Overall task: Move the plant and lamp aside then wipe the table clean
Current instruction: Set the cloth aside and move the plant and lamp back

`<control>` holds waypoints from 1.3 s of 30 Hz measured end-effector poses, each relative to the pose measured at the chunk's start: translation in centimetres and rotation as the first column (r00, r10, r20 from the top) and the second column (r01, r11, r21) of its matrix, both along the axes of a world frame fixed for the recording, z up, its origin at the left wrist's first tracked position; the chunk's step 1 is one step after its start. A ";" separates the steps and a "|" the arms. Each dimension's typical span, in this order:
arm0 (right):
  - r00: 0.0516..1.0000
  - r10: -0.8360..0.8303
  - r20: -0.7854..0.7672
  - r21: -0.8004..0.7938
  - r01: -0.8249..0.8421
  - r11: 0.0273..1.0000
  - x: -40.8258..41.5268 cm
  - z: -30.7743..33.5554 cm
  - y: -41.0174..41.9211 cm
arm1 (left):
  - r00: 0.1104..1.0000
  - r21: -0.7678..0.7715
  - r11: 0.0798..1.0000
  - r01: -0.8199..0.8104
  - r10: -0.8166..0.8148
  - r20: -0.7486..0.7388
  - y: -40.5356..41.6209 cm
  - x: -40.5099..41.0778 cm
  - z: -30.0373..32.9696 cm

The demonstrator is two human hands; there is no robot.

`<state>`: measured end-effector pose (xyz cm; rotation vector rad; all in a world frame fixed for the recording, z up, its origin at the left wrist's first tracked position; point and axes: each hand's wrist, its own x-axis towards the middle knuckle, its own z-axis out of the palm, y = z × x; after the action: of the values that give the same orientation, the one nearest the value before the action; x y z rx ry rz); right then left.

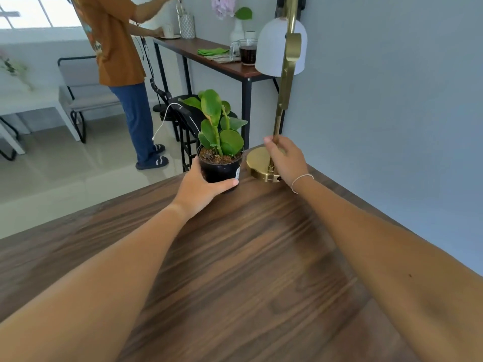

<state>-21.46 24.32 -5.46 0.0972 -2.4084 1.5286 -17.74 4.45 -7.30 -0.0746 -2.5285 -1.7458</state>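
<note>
A green leafy plant [219, 126] in a black pot [219, 169] stands near the far corner of the dark wooden table [235, 270]. My left hand [201, 189] wraps around the pot's near side. Just to the right stands a brass lamp [283, 82] with a round base [257, 162] and a white shade [274, 45]. My right hand [286, 158] closes around the lower part of its stem, above the base.
A grey wall runs along the table's right edge. Beyond the far corner stands a narrow console table [209, 57] with a green cloth [213, 51], a glass mug and a vase. A person [117, 48] stands at it. A black stool [180, 113] sits close behind the plant.
</note>
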 end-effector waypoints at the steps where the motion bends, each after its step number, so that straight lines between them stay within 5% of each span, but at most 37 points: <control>1: 1.000 -0.001 -0.017 -0.051 0.000 0.999 -0.1 0.2 -0.5 | 1.000 0.015 1.000 -0.009 0.009 -0.004 0.1 -0.2 -0.1; 5: 1.000 -0.021 -0.023 -0.224 0.016 0.975 -1.0 -0.1 -1.8 | 0.999 0.066 0.997 -0.036 0.037 -0.013 0.3 -0.6 -0.3; 21: 0.992 -0.121 -0.037 -0.160 0.113 0.981 4.6 -0.1 3.4 | 1.000 0.112 0.994 0.007 -0.007 -0.004 1.6 1.1 0.3; 39: 0.979 -0.205 -0.012 -0.276 0.194 0.941 12.8 -0.3 5.8 | 1.000 0.114 0.993 -0.022 0.021 0.007 0.1 8.2 0.4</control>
<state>-8.69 30.16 -5.78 -0.1674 -2.0782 1.7248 -9.57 4.60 -6.87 -0.0365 -2.4176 -1.8809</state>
